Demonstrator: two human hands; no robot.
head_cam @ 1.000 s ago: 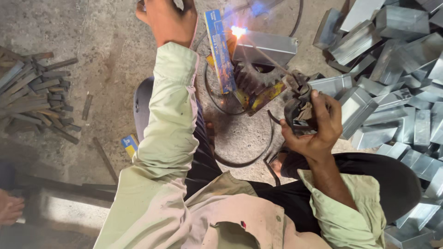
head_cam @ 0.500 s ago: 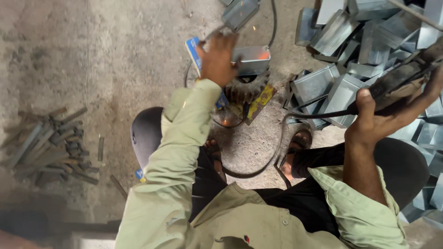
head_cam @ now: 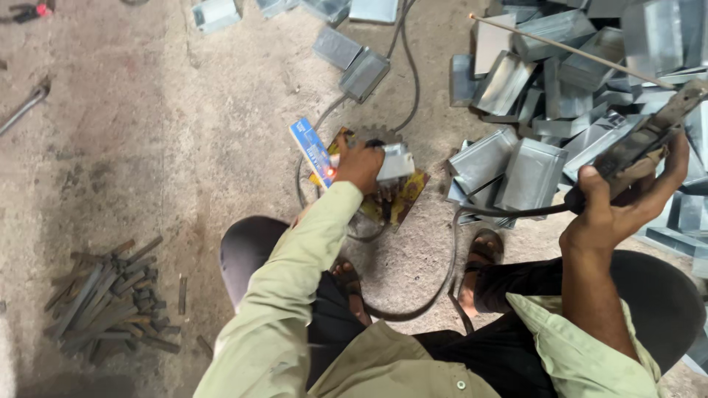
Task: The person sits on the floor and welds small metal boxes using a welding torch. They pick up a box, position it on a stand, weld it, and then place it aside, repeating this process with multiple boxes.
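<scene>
Since the earlier frame, the left hand (head_cam: 359,163) had come down onto the small folded sheet-metal box (head_cam: 397,161), closed over its edge, on the toothed gear (head_cam: 372,136) on the concrete floor (head_cam: 184,147). It looked light, stiff and sharp-rimmed, best taken by its flat sides. Right of the gear, the right hand (head_cam: 616,210) gripped the welding electrode holder (head_cam: 641,144) above the pile of metal boxes (head_cam: 560,96).

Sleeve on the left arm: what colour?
Pale green sleeve, clearest in the head view.

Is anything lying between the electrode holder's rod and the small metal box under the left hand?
Nothing visible stands between them. The right hand holds the dark welding electrode holder raised over the pile of folded grey sheet-metal boxes; the left hand rests on the small grey metal box atop the toothed gear.
</scene>
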